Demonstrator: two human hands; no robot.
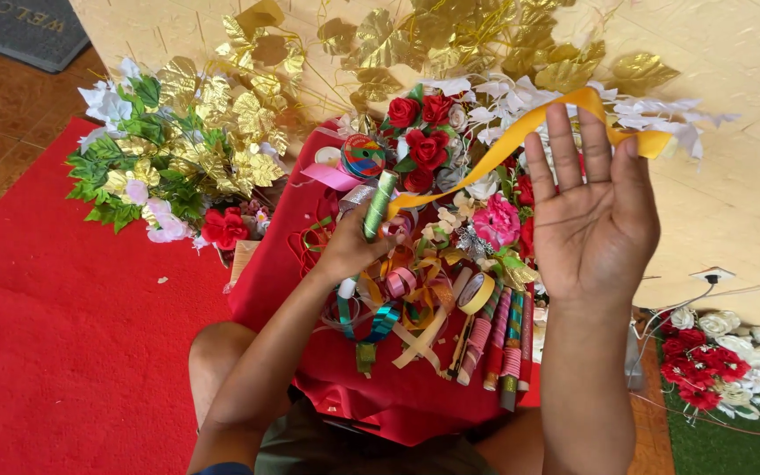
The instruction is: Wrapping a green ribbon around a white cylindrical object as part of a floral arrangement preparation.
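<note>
My left hand (352,248) is closed around a green ribbon roll (378,204) and one end of a yellow ribbon (521,130). The ribbon arcs up and to the right, passing behind the spread fingers of my right hand (593,211), whose palm faces me. Its far end shows past my fingertips near white paper flowers (661,123). Below both hands lies a heap of curled ribbons and wrapped rolls (450,317) on a red cloth (380,396) over my lap. Red and pink artificial roses (424,132) sit just beyond the ribbon.
Gold leaf sprays (450,40) lie on a cream board (749,176). A bunch of green, gold and white flowers (169,149) rests at left on a red carpet (54,334). More red and white flowers (723,361) are at lower right. A tape roll (477,293) lies among the ribbons.
</note>
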